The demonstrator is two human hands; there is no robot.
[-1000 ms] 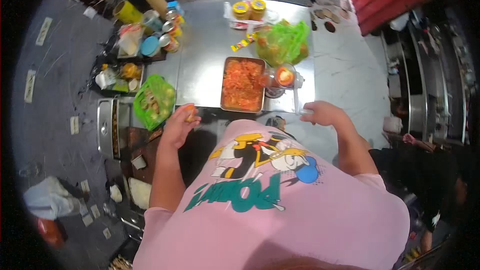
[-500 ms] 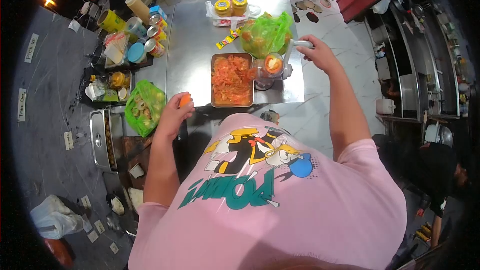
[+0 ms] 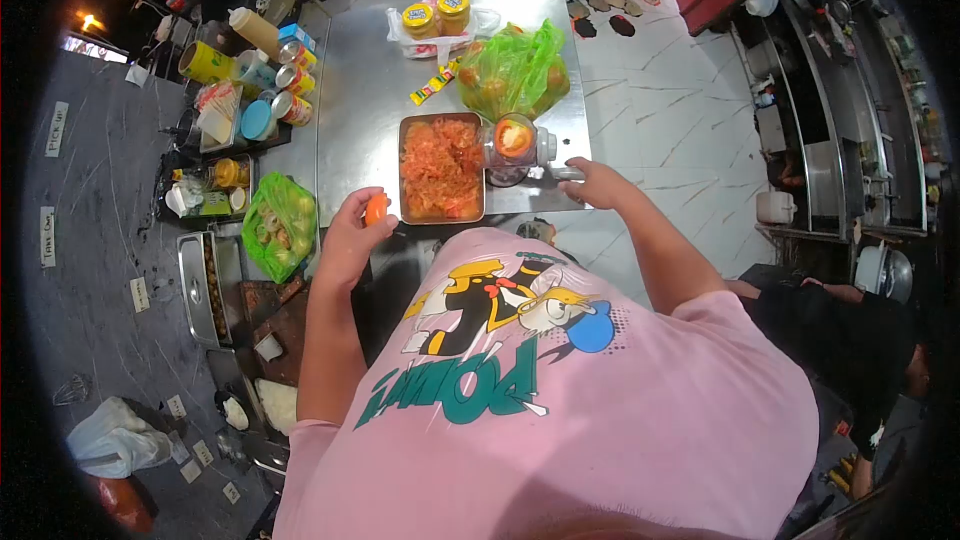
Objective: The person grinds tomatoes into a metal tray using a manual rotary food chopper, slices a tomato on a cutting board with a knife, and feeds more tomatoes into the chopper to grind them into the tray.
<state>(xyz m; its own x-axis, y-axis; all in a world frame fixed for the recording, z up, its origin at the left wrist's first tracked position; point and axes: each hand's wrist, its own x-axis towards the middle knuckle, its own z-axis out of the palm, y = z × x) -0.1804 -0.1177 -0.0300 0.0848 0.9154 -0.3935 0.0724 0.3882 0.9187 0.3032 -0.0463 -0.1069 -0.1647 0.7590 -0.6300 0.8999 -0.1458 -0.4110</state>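
Observation:
My left hand (image 3: 355, 232) is closed on an orange-red tomato piece (image 3: 376, 209), left of a metal tray (image 3: 403, 202). Chopped red tomato (image 3: 440, 168) fills the tray. Beside the tray's right edge stands a grinder (image 3: 545, 147) with a cut tomato (image 3: 513, 138) in its top opening. My right hand (image 3: 598, 183) is closed around the grinder's crank handle (image 3: 566, 173), at the right edge of the metal table. A green bag of tomatoes (image 3: 515, 70) lies behind the grinder.
Yellow-lidded jars (image 3: 437, 15) and a yellow packet (image 3: 433, 84) lie at the table's back. Cans, bottles and a blue-lidded tub (image 3: 258, 121) stand on the left. Another green bag (image 3: 281, 227) is near my left hand. A person in black (image 3: 840, 340) is at the right.
The crank handle and my right hand have swung around, most recently toward me from the far side. My left hand still holds the tomato piece. The camera view has shifted.

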